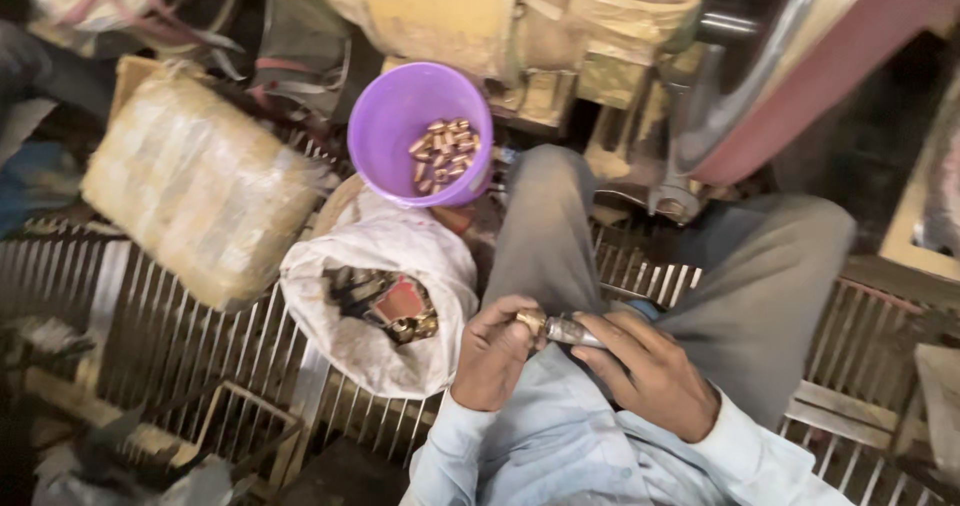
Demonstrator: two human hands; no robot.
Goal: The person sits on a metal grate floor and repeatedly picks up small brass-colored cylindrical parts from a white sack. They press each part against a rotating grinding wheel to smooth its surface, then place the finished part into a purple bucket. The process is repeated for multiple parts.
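Note:
My left hand is closed around a small brass-coloured fitting, held over my lap. My right hand grips a short silvery metal tool whose tip meets the fitting. Ahead of my knee stands a purple plastic bucket with several small copper-coloured metal parts at its bottom. A white sack lies open to my left, with dark metal pieces and something red inside.
I sit on a metal grate floor in grey trousers. A wrapped tan bundle lies at the left. A yellowish machine body and a red-edged machine part stand close ahead.

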